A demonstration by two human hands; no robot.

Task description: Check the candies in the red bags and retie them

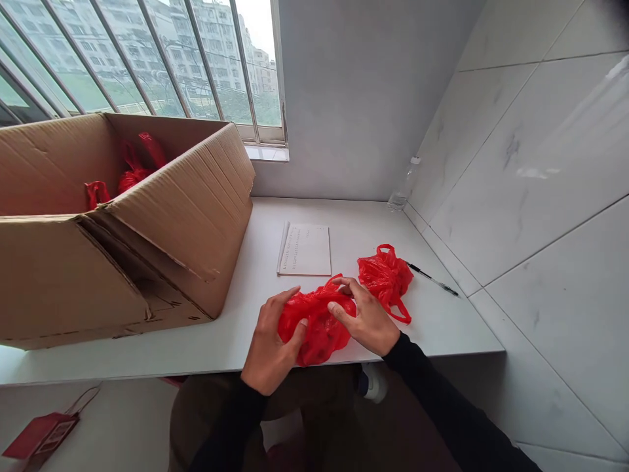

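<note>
As seen from the head camera, looking down at white counter [196,347] near its front edge.

Clamped on crumpled red plastic bag [317,328] from both sides. On its left end, left hand [270,351], thumb on top and fingers curled against the side. From the right, right hand [366,321], fingertips hooked over the top by a handle loop. Bag resting on the counter right at the front edge, between the two hands.

Just beside it, right and further back: second red bag [386,275], bunched up, handle loops sticking out. Close to the right hand's knuckles; touching or not, cannot tell.

Container check: large cardboard box [187,216] on the left of the counter, top open, flaps splayed outward. Inside, more red bags [132,170] heaped toward the far wall. Count unreadable, box floor hidden behind the near wall.

Behind the two bags, lying flat: folded printed sheet [305,249]. Further right near the tiled wall: black pen [432,278]. In the back right corner: clear plastic bottle [400,193], contents not discernible. Down on the floor, lower left: red tag [39,436] with a cord.
</note>
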